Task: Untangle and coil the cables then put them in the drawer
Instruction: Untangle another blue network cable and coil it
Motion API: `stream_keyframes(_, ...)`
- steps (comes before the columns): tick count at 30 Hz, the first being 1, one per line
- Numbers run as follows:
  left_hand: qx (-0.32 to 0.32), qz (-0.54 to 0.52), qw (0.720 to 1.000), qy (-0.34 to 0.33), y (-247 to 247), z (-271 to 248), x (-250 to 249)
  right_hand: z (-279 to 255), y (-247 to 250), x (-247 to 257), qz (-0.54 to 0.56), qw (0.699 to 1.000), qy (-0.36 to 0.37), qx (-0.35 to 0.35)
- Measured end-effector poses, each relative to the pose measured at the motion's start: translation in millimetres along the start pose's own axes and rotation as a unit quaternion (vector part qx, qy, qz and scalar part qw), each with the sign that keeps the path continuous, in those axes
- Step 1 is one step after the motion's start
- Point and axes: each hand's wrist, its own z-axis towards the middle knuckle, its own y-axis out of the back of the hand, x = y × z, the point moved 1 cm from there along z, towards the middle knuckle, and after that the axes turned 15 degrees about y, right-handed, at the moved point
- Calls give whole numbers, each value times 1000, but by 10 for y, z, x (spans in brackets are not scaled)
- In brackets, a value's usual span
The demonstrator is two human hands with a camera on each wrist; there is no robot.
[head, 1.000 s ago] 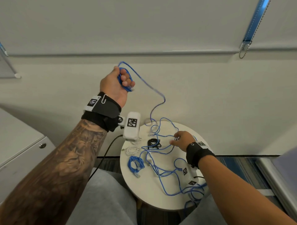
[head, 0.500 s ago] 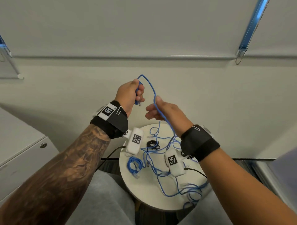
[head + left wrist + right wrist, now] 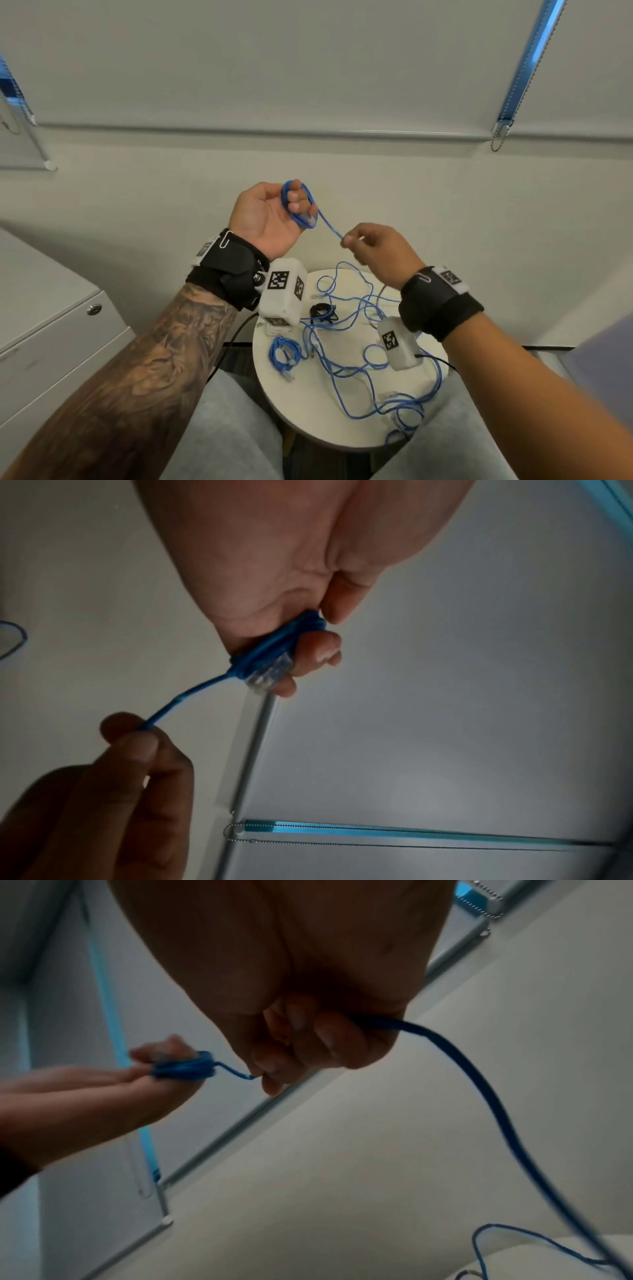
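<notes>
**Blue cable mid-coil above the table**

Head view: left hand (image 3: 270, 216) raised, fingers looped with blue cable (image 3: 329, 226); right hand (image 3: 380, 250) pinching the strand just beside; tangle lying on round table (image 3: 308, 411).

Left wrist: coil (image 3: 274, 647) wrapped round fingers (image 3: 318, 647), clear plug against it.

Right wrist: cable trailing from clenched fingers (image 3: 329, 1039) down toward table.

My head cam looks forward-down over both forearms. Wrist cams sit under palms, close, facing up along fingers (image 3: 318, 653) toward wall. All three share blue cable (image 3: 329, 226) strung taut between fingertips of both hands.
</notes>
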Motion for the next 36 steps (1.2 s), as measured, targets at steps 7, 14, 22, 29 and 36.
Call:
stream_keyframes(7, -86, 138, 982, -95, 200, 92, 209, -251, -93, 273, -56, 989, 108, 85)
stream_keyframes(14, -125, 501, 849, -112, 114, 16, 537, -189, 133, 475, 29, 991, 130, 17)
stream_keyframes(22, -41, 392, 919, 34, 38, -162, 715, -109, 196, 125, 83, 988, 114, -58)
stream_keyframes(29, 30, 92, 995, 34, 22, -140, 567, -226, -123, -58, 130, 991, 13, -24)
stream_keyframes(36, -61, 27, 995, -72, 273, 15, 429, -423, -396, 69, 68, 992, 30, 99)
